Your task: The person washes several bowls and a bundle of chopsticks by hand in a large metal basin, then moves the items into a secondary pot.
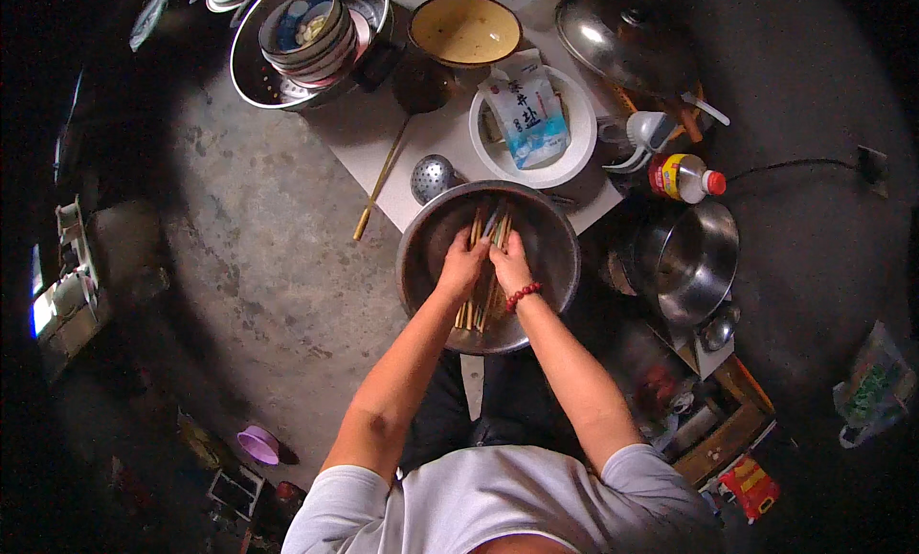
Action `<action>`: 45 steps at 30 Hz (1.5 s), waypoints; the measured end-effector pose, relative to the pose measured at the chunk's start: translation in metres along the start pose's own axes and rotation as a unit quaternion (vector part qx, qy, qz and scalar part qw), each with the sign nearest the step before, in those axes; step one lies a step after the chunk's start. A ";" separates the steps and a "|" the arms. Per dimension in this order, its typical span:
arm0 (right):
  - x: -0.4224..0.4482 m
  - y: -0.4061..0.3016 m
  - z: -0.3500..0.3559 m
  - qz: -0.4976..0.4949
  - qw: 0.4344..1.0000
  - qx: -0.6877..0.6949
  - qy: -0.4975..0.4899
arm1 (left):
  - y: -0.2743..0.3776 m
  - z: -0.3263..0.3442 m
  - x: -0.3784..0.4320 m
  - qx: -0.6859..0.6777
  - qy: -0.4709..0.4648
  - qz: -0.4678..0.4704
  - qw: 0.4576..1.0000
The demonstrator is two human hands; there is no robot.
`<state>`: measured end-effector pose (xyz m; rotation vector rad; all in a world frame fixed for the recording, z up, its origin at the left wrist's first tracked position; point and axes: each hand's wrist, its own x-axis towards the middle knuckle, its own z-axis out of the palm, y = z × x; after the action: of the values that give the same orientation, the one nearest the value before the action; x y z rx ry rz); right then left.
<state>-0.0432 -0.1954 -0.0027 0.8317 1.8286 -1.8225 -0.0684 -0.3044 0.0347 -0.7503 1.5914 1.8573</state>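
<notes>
A round metal basin (pixel 549 295) sits before me, and both hands are inside its rim. My left hand (pixel 464 261) grips part of a bundle of chopsticks (pixel 470 318). Beside it, with the thumbs nearly meeting, my right hand (pixel 511 264) holds the other side of the bundle; a red bead bracelet (pixel 524 295) circles that wrist. Several chopsticks point away past the fingers, and their other ends fan out towards me. A bluish-grey piece shows among the far ends; I cannot tell what it is. The palms hide the middle of the bundle.
Beyond the basin lie a perforated ladle (pixel 432 179), a white bowl (pixel 482 152) holding a printed packet (pixel 528 116), and a yellow enamel bowl (pixel 467 30). Stacked bowls (pixel 309 44) stand in a pan at far left. Right are a red-capped bottle (pixel 682 178) and a steel pot (pixel 696 259).
</notes>
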 end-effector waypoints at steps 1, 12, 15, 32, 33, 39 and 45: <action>-0.008 -0.007 0.004 0.002 1.000 0.005 -0.010 | 0.006 -0.006 -0.013 -0.035 -0.026 0.062 0.997; -0.036 -0.034 0.021 -0.046 0.987 0.135 -0.069 | 0.007 -0.042 -0.035 -0.060 0.092 0.091 0.990; -0.052 -0.019 0.001 -0.001 0.985 -0.164 -0.057 | -0.015 -0.056 -0.037 -0.026 0.101 -0.010 0.994; -0.025 -0.018 0.018 0.006 0.958 0.030 0.286 | -0.024 -0.044 -0.047 -0.173 0.127 0.093 0.972; -0.008 0.001 0.014 -0.033 0.932 0.058 0.357 | -0.019 -0.031 -0.041 -0.176 0.107 0.097 0.974; -0.037 -0.007 0.062 0.043 0.979 -0.116 0.162 | -0.014 -0.024 -0.044 -0.229 0.062 -0.061 0.970; -0.029 -0.002 0.028 -0.146 0.881 -0.303 0.333 | -0.027 -0.045 -0.034 -0.165 0.155 -0.122 0.966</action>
<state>-0.0260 -0.2264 0.0172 1.0363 2.8767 -0.9986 -0.0234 -0.3481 0.0353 -1.3782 1.3012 1.9091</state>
